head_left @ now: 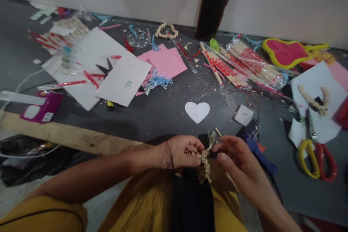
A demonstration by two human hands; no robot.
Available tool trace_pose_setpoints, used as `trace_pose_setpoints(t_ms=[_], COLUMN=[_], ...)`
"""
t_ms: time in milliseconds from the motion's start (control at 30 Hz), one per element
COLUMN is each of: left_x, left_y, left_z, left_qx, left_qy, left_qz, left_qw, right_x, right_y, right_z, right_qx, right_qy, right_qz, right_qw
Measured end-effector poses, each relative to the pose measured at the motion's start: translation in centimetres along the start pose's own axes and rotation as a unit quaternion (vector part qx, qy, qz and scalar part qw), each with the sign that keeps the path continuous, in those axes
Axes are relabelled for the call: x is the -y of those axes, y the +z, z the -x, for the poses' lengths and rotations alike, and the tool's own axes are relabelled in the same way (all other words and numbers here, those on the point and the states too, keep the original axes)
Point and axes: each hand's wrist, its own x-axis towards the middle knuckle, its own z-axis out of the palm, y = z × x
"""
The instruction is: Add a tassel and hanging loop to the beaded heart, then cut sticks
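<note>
My left hand (181, 152) is closed, pinching a string of small pale wooden beads (206, 168) at the table's front edge. A pale green tassel (211, 140) sticks up from the top of the string. Close by on the right is my right hand (241, 165), its fingers curled and its thumb beside the beads. A thin stick (217, 131) pokes out at its fingertips; the rest of the stick is hidden. Just beyond my hands lies a white paper heart (197, 112). A small white block (244, 115) rests to the right of the heart.
Scissors (317, 159) and a blue glue gun (258, 152) lie at right. Red-marked sticks (231, 65) and a pink-and-yellow shape (288, 53) lie farther back. White card (125, 79), pink paper (165, 61) and a blue tassel (157, 81) are left. A phone (216, 3) leans on the wall.
</note>
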Motion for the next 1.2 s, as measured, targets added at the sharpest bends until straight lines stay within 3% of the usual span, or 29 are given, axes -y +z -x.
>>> trace_pose_setpoints(t_ms=[200, 567, 767, 933, 1100, 1200], left_x=[-0.5, -0.6, -0.5, -0.5, -0.4, -0.2], left_y=[0.1, 0.0, 0.1, -0.1, -0.2, -0.2], left_z=[0.3, 0.3, 0.2, 0.1, 0.1, 0.1], left_qx=[-0.008, -0.003, 0.0, 0.001, 0.002, -0.001], left_qy=[0.031, 0.034, 0.032, 0.032, 0.018, 0.024], left_qz=[-0.047, -0.065, -0.043, -0.041, -0.041, -0.036], left_qw=[0.998, 0.997, 0.999, 0.999, 0.999, 0.999], right_x=[-0.8, -0.7, -0.7, -0.8, -1.0, -1.1], right_y=[1.6, 1.7, 1.7, 1.7, 1.4, 1.2], right_z=[-1.2, -1.1, -0.9, -0.6, -0.1, -0.1], right_qx=[0.036, 0.017, -0.005, -0.04, -0.047, -0.026], right_qy=[0.09, 0.104, 0.052, -0.045, -0.15, -0.179], right_qz=[-0.116, -0.156, -0.117, -0.027, 0.065, 0.093], right_qw=[0.988, 0.982, 0.992, 0.998, 0.985, 0.979])
